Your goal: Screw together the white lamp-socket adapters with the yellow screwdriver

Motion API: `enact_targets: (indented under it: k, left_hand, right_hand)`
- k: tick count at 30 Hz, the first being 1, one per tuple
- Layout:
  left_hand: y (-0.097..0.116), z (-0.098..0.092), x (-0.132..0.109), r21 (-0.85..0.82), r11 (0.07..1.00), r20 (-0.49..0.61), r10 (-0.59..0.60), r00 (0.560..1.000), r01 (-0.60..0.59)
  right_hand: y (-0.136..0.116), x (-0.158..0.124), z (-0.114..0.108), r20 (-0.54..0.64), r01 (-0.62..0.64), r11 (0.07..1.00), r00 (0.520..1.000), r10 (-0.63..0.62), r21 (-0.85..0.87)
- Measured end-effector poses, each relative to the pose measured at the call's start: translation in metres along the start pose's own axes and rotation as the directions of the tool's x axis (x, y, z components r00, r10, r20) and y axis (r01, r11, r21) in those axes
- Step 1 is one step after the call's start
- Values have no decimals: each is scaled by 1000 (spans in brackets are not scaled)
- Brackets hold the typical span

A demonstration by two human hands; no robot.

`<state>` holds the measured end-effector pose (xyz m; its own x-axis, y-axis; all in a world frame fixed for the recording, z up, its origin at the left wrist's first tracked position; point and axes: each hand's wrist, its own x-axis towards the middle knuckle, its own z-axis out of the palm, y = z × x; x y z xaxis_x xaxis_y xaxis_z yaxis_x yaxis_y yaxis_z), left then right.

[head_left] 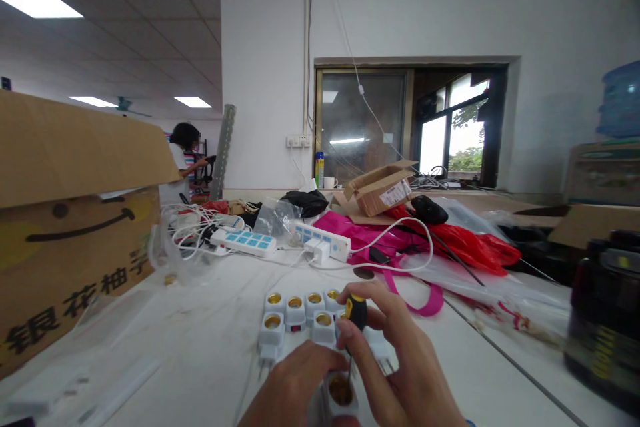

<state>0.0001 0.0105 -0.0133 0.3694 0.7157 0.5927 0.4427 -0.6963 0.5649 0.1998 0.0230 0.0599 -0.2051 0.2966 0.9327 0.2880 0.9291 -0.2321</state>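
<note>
My right hand [400,360] pinches the black and yellow handle of a screwdriver [357,312]. The thin shaft points down into the brass-lined opening of a white lamp socket [327,400]. Around that socket my left hand [293,387] is closed, keeping it upright near the front of the table; its lower part is out of frame. Just beyond my hands stand several similar white lamp sockets [295,315] in loose rows, some with plug pins showing. One of them has a small red switch. My right hand partly hides the ones on the right.
Power strips [245,241] with white cables lie across the back, beside a pink bag [370,233] and red plastic [480,247]. A large cardboard box [75,233] stands left, a dark jug [605,327] right. Behind them are a small open box [380,190] and a person [180,153].
</note>
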Motion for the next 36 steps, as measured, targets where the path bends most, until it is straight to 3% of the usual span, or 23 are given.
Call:
enact_targets:
  k: [3, 5, 10, 14, 22, 28, 36]
  left_hand:
    - [29, -10, 2, 48, 974, 62, -225, 972, 222]
    - [42, -14, 2, 65, 963, 73, -266, 961, 261]
    - [54, -17, 4, 58, 954, 55, -299, 953, 296]
    - [61, -19, 5, 55, 943, 41, -330, 943, 328]
    - [60, -16, 1, 50, 953, 4, -300, 954, 299]
    - [57, -17, 0, 71, 954, 2, -291, 957, 290]
    - [60, -18, 2, 91, 953, 12, -292, 956, 290]
  right_hand:
    - [1, 4, 3, -80, 15, 1000, 997, -16, -20]
    - [3, 5, 5, -115, -19, 1000, 993, 19, 0]
    - [7, 4, 5, -48, -192, 966, 978, 203, 172]
    - [5, 3, 2, 36, -245, 930, 969, 245, 276]
    - [2, 9, 7, -212, -156, 983, 962, 173, 95]
    - [-2, 7, 6, -104, -213, 936, 963, 251, 280]
    - [-3, 8, 8, -103, -287, 912, 939, 329, 293]
